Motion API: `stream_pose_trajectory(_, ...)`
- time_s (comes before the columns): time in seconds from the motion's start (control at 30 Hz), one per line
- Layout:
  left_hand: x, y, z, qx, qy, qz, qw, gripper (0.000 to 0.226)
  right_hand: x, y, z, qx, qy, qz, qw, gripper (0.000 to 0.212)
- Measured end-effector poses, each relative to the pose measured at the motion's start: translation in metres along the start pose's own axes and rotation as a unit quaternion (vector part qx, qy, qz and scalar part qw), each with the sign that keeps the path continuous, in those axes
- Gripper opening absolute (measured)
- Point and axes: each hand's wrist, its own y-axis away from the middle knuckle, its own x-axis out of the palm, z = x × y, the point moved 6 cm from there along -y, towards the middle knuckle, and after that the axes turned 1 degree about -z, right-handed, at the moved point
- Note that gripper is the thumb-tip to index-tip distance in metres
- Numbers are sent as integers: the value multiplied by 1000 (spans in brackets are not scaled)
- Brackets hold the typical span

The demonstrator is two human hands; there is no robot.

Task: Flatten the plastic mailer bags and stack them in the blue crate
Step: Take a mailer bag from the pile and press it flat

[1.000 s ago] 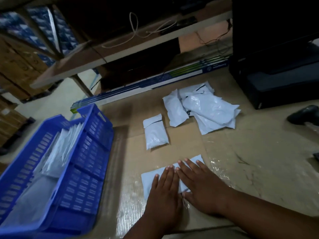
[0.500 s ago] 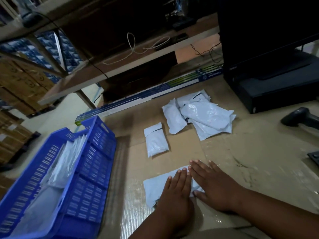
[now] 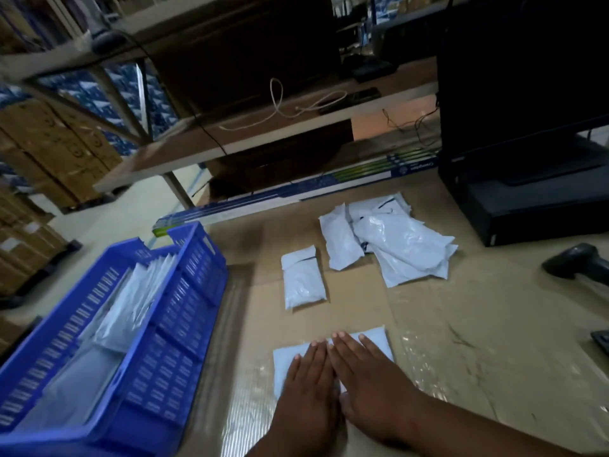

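Observation:
A white mailer bag [image 3: 375, 338] lies flat on the cardboard-covered table near its front edge. My left hand [image 3: 308, 387] and my right hand [image 3: 369, 380] press down on it side by side, fingers straight and pointing away from me. Another puffy mailer bag [image 3: 302, 281] lies alone further back. A loose pile of mailer bags [image 3: 392, 240] sits behind it to the right. The blue crate [image 3: 171, 334] stands at the left with several white bags [image 3: 131, 305] stacked inside.
A black box and monitor [image 3: 527, 179] stand at the back right. A black handheld scanner [image 3: 580, 265] lies at the right edge. A long blue-and-green carton [image 3: 296, 196] runs along the back under a wooden shelf [image 3: 230, 140] with cables.
Both hands stay flat on the same bag, sliding slightly over it. The camera view has tilted upward, showing more of the shelf.

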Motion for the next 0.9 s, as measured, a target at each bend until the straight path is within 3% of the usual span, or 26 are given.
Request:
stream_pose_trajectory(0.17, -10, 23, 16, -31, 16, -57, 998, 68, 6, 13, -19, -5, 23, 33, 999, 85)
stream_pose_trajectory(0.43, -14, 73, 73, -150, -5, 42, 988, 87, 1, 44, -73, 105, 24, 76, 991, 88)
stream_pose_trajectory(0.53, -25, 70, 67, -174, 35, 15, 984, 85, -16, 48, -76, 139, 17, 74, 987, 94)
stream_pose_trajectory(0.63, -47, 40, 35, -85, 37, -79, 992, 67, -36, 27, -43, 84, 36, 19, 996, 78)
stream_pose_trajectory(0.7, -46, 12, 6, 2, 66, -98, 993, 65, -32, 2, -10, 19, 19, 9, 1000, 73)
stream_pose_trajectory(0.8, -23, -5, -7, 15, 119, -58, 991, 66, 1, -14, 14, -13, -12, 92, 996, 76)
stream_pose_trajectory(0.9, -7, 7, 7, 12, 57, -62, 996, 62, 9, -5, 7, -12, 19, 57, 998, 72)
